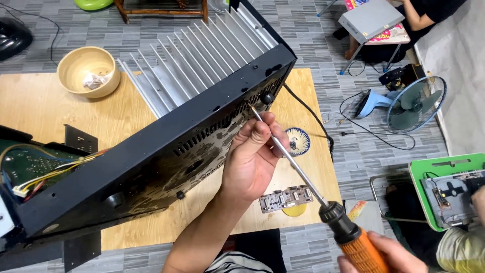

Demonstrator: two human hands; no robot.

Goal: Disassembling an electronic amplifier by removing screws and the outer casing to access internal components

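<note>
I'm closing my right hand (386, 255) around the orange screwdriver (323, 202); my left hand (250, 156) is pinching its shaft, steering the tip into the tilted black chassis (166, 146) on the worktop (45, 106). The tip may be slipping off, or the chassis toppling

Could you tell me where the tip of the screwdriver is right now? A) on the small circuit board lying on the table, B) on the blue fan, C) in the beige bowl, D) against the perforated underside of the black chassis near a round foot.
D: the screwdriver shaft, steadied by the left hand and driven by the right hand, ends at the black chassis beside a round foot.
</note>
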